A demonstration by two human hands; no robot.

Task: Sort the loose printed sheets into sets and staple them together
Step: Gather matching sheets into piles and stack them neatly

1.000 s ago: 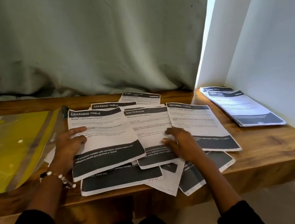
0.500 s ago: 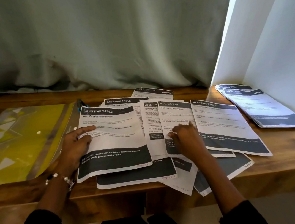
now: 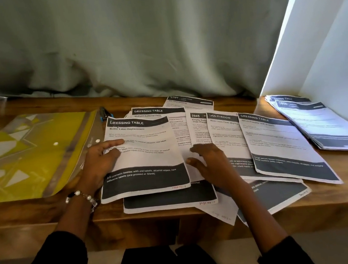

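Several loose printed sheets with dark header and footer bands lie fanned over the wooden desk (image 3: 36, 210). My left hand (image 3: 100, 162) rests flat on the left edge of the top "Dressing Table" sheet (image 3: 145, 157), fingers straight. My right hand (image 3: 212, 162) lies with fingers spread on the middle sheets, over the "2945" sheet (image 3: 198, 126) and the "Multi-Room" sheet (image 3: 225, 130). Another "Dressing Table" sheet (image 3: 279, 143) lies to the right. A blue and black stapler (image 3: 103, 114) peeks out behind the sheets at the left.
A yellow clear plastic folder (image 3: 24, 154) covers the desk's left part. A separate stack of sheets (image 3: 325, 122) sits at the far right against the white wall. A grey curtain (image 3: 135, 38) hangs behind. Some sheets overhang the desk's front edge.
My right hand has slid left from the "Multi-Room" sheet toward the "2945" sheet, which is now more exposed. My left hand stays on its sheet.
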